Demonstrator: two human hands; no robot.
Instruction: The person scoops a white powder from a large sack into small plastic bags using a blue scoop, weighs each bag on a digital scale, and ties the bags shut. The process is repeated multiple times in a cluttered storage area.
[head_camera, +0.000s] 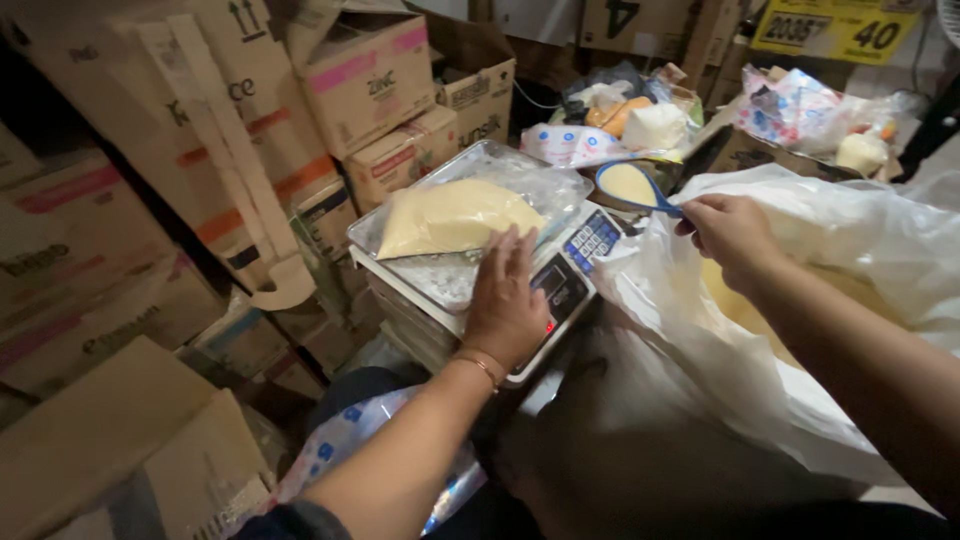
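Note:
A clear plastic bag of pale yellow powder (455, 215) lies on the metal tray of a digital scale (570, 275). My left hand (505, 300) rests flat on the tray's near edge, fingertips touching the bag. My right hand (730, 235) grips the handle of a blue scoop (632, 187) filled with the same yellow powder, held above and to the right of the scale. Under the right hand sits a large white plastic sack (800, 260) with yellow powder inside.
Stacked cardboard boxes (200, 150) fill the left side and back. Bags of packaged goods (610, 110) lie behind the scale. A patterned plastic packet (340, 440) rests near my lap. A yellow sign (835, 28) hangs at the top right.

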